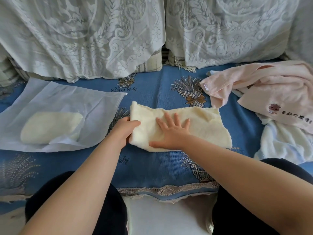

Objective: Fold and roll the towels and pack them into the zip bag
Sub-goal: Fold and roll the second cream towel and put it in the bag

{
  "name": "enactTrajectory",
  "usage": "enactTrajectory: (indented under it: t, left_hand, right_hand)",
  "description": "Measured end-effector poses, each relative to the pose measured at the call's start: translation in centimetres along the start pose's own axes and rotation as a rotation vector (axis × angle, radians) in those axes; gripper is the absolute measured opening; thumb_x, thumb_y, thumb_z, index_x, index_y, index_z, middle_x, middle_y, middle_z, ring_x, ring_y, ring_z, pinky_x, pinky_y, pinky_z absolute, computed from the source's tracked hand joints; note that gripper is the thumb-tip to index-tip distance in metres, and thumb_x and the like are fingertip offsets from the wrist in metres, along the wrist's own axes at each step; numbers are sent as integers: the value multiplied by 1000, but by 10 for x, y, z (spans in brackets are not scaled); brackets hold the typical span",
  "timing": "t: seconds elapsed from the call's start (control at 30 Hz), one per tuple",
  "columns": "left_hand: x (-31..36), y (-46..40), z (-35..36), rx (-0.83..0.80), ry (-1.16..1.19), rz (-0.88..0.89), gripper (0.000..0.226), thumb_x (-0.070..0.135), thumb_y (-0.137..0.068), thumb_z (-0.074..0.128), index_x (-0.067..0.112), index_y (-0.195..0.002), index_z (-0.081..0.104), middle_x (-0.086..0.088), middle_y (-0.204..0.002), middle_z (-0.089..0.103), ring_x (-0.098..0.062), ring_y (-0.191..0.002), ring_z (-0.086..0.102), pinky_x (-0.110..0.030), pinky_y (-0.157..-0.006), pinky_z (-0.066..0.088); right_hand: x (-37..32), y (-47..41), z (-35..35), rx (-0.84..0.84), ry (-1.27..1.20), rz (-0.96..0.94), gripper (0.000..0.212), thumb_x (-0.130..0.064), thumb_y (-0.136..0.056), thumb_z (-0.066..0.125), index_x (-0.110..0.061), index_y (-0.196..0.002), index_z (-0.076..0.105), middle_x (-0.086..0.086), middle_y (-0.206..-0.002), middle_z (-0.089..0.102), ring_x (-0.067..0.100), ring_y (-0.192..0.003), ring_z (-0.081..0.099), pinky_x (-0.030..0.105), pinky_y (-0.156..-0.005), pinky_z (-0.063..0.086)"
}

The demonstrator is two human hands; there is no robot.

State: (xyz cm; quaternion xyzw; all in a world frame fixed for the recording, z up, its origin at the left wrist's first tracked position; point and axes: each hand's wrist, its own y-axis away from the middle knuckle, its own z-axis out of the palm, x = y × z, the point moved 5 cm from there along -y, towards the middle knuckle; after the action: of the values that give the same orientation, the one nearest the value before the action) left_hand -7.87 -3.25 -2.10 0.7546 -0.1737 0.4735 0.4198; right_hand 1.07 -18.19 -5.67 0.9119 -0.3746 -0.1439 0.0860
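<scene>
A folded cream towel (pixel 199 122) lies flat in the middle of the blue sofa cover (pixel 152 167), and everything else is placed from it. The right hand (pixel 171 131) presses on its near left part, palm down, fingers straight and spread apart. The left hand (pixel 126 128) grips the towel's left edge, thumb on top and fingers curled under the fold. The towel's far edge runs wavy; its right edge slants toward the near right corner. Left of the towel, just beside its left edge, lies the translucent zip bag (pixel 55 100), flat, with a rolled cream towel (pixel 50 127) inside its near half. Right of the towel and apart from it sits a heap: a pink towel (pixel 254 82) farther back, a white towel (pixel 284 143) nearer. Bare blue cover shows beyond the towel up to the lace-draped cushions (pixel 84 34), and in front of it down to the cover's lace hem (pixel 169 190).
</scene>
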Motion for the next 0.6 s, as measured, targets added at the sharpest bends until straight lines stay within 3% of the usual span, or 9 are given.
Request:
enactTrajectory:
  t: [0.1, 0.2, 0.3, 0.37, 0.43, 0.53, 0.57, 0.6]
  left_hand:
    - [17, 12, 15, 8, -115, 101, 23, 7, -84, 55, 14, -106, 57, -9, -102, 66, -27, -95, 64, -40, -83, 51]
    - [34, 27, 44, -36, -196, 241, 32, 8, -79, 58, 19, -109, 55, -6, -103, 65, -22, -96, 63, -40, -85, 52]
    - [37, 43, 84, -138, -286, 339, 52, 7, -80, 57, 20, -129, 47, 0, -116, 53, -19, -99, 59, -35, -76, 53]
    - [29, 44, 104, -140, -391, 343, 70, 12, -83, 56, 19, -146, 27, 3, -138, 36, -21, -112, 52, -36, -82, 54]
    - [21, 44, 117, -143, -421, 298, 79, 19, -86, 54, 23, -152, 10, 10, -154, 17, -23, -120, 50, -36, -84, 55]
    - [17, 42, 127, -182, -526, 256, 74, 16, -90, 46, 22, -152, 5, 4, -155, 21, -23, -99, 61, -33, -73, 54]
    - [16, 40, 130, -195, -546, 244, 70, 15, -91, 43, 22, -151, 8, -2, -149, 33, -23, -92, 63, -34, -74, 54]
    - [17, 40, 132, -199, -549, 231, 67, 13, -90, 41, 22, -150, 12, -7, -139, 45, -24, -87, 63, -35, -74, 53]
  right_hand:
    - [-1, -4, -7, 14, -102, -13, 110, -83, -64, 46, -33, -150, -2, -7, -160, -10, 29, -147, -11, 68, -108, -2]
    - [19, -16, -24, 40, -206, 10, 89, -71, -73, 42, -27, -146, 18, -3, -157, 18, 28, -145, 14, 58, -109, 19]
    - [41, -17, -32, 31, -87, -13, 71, -62, -79, 27, -26, -139, 31, 2, -150, 32, 32, -139, 25, 52, -108, 27]
    - [49, -15, -35, 50, -52, -47, 51, -42, -88, 39, -17, -132, 44, 8, -136, 45, 33, -126, 37, 44, -103, 33]
    - [59, -19, -45, 136, -319, -43, 33, -18, -90, 46, -11, -120, 55, 11, -119, 57, 28, -106, 53, 35, -89, 43]
    - [100, -21, -62, 333, -1115, 353, 28, -12, -95, 43, -10, -119, 59, 8, -105, 65, 15, -57, 62, 24, -52, 50]
    - [109, -17, -68, 358, -1137, 430, 28, -16, -98, 40, -8, -116, 60, 7, -98, 65, 16, -51, 59, 26, -49, 49]
    - [111, -11, -75, 396, -976, 435, 28, -19, -99, 37, -7, -109, 60, 6, -93, 63, 19, -57, 59, 31, -54, 48]
